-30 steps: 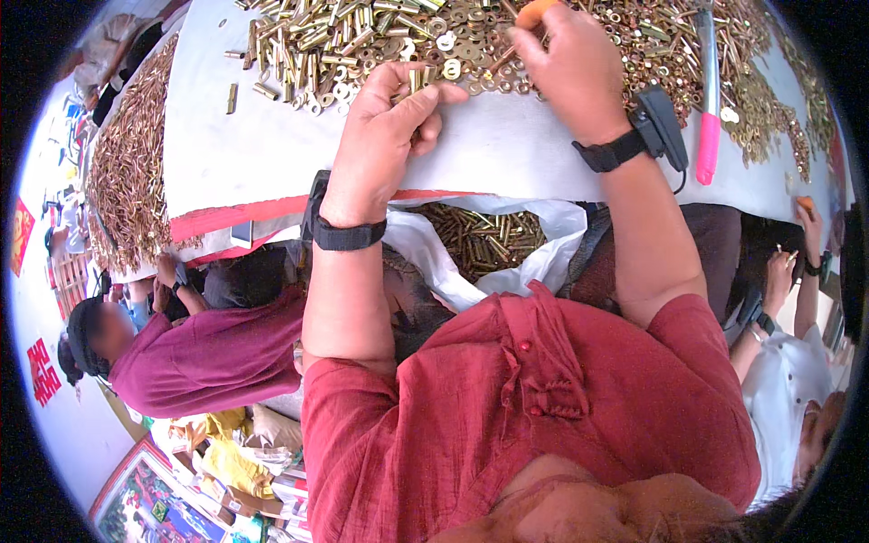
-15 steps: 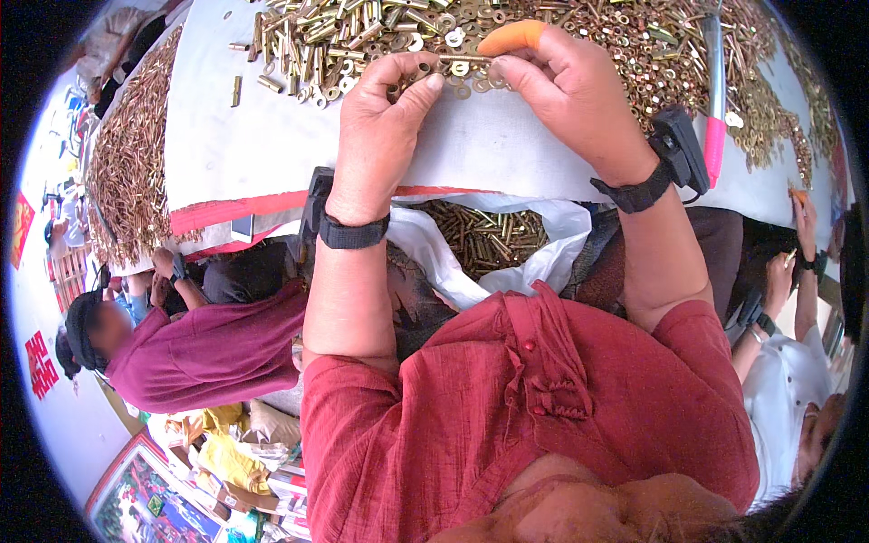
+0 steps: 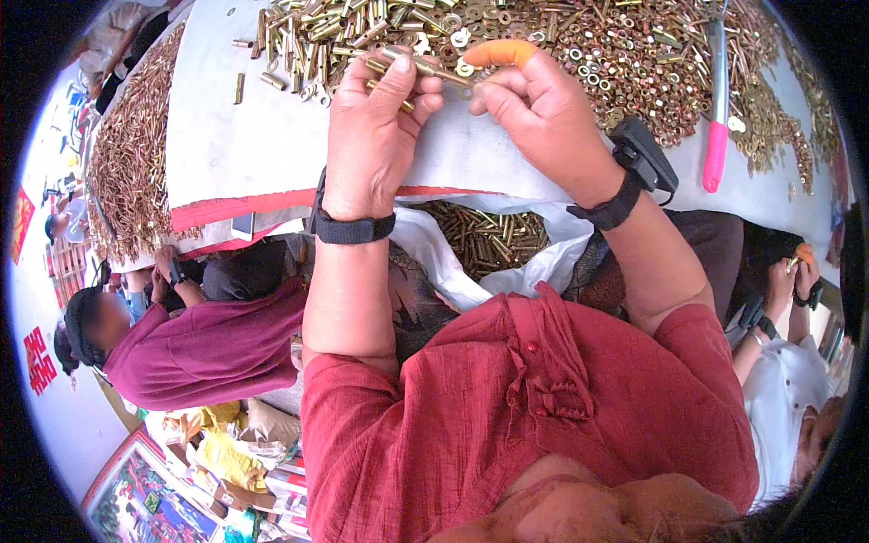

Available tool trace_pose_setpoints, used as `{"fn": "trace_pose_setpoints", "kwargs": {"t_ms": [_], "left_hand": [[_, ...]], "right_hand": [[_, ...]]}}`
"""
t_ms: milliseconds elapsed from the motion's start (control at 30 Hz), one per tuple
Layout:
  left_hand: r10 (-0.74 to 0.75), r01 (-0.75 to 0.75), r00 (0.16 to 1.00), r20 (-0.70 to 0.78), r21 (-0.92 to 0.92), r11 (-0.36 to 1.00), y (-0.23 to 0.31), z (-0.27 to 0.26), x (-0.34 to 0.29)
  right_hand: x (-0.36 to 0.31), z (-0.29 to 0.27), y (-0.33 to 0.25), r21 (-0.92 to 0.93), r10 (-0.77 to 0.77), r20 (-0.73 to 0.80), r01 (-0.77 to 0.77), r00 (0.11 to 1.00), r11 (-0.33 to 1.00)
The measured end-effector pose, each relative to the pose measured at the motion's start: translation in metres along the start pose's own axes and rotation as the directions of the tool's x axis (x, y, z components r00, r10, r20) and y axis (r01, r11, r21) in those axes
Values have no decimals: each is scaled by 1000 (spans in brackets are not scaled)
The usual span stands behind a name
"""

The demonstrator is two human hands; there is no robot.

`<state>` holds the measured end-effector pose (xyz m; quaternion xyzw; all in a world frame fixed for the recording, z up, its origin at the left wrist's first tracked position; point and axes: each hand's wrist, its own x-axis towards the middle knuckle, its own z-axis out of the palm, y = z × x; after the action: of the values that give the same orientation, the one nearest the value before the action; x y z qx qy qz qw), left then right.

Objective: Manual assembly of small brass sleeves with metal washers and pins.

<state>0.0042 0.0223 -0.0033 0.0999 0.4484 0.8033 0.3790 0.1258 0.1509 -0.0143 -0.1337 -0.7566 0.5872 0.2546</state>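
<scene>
Over the near edge of the pile, my left hand (image 3: 367,140) is closed around a brass-coloured metal bolt (image 3: 436,71), its thumb lying along it. The bolt points right, toward my other hand. More brass-coloured metal pieces (image 3: 391,96) show between the left fingers. My right hand (image 3: 557,122), an orange cover on its index finger, pinches at the bolt's right end; what lies between its fingertips is too small to tell. Beyond my hands lie loose metal sleeves (image 3: 317,38), flat washers (image 3: 460,38) and nuts (image 3: 625,77).
A pink-and-clear handled tool (image 3: 714,158) lies right of the nuts. Below the table edge, a white bag (image 3: 572,237) holds many metal bolts (image 3: 489,242). Another bolt heap (image 3: 131,154) is at far left. A person in purple (image 3: 213,348) sits left; another in white (image 3: 783,380) sits right.
My left hand has turned, so the bolt now slants down to the right. My right hand has moved slightly left and down. The co-worker's hands at right have come together.
</scene>
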Motion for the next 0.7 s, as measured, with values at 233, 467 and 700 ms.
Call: {"fn": "trace_pose_setpoints", "kwargs": {"t_ms": [233, 467, 700], "left_hand": [[-124, 110, 985, 118, 115, 987, -5, 2, -9], [45, -44, 999, 2, 266, 963, 17, -11, -8], [30, -98, 993, 117, 640, 762, 6, -14, -11]], "right_hand": [[5, 4, -7, -71, 72, 126, -63, 989, 995], [2, -3, -3, -757, -219, 258, 337, 941, 560], [4, -5, -2, -739, -243, 254, 350, 936, 575]]}}
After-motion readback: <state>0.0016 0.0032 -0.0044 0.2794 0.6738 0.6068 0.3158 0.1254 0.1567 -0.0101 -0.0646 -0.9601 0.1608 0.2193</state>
